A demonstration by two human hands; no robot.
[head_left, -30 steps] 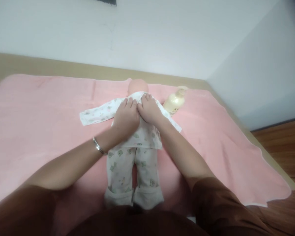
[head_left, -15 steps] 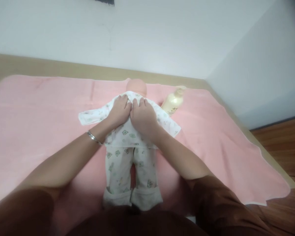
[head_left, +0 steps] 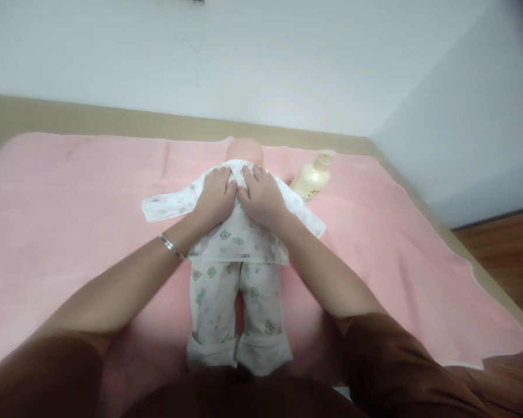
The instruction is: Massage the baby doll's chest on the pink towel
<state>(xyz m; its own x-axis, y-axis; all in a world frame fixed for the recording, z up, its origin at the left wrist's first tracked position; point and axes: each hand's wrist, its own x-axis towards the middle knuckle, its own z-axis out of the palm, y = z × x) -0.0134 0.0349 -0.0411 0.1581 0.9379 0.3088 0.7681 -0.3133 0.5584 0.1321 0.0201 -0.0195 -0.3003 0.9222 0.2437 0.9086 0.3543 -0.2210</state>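
A baby doll (head_left: 244,150) lies on a pink blanket, its head at the far end and most of its body covered by clothes. It wears a white printed top (head_left: 237,241) with both sleeves spread outward, and matching trousers (head_left: 215,302) with turned-up cuffs. My left hand (head_left: 217,196), with a silver bracelet at its wrist, rests flat on the left side of the doll's upper back or chest; I cannot tell which. Beside it my right hand (head_left: 261,197) lies flat on the right side. The thumbs nearly meet in the middle, and both hands are open.
A pale yellow pump bottle (head_left: 312,177) lies tilted on the pink blanket (head_left: 78,215), right of the doll's head. A white wall (head_left: 287,64) rises behind the tan edge (head_left: 126,118) of the surface. Wooden flooring (head_left: 514,255) shows at the right.
My fingers have spread out flatter on the top, and the right hand has moved slightly away from the left. The whole view has shifted a little.
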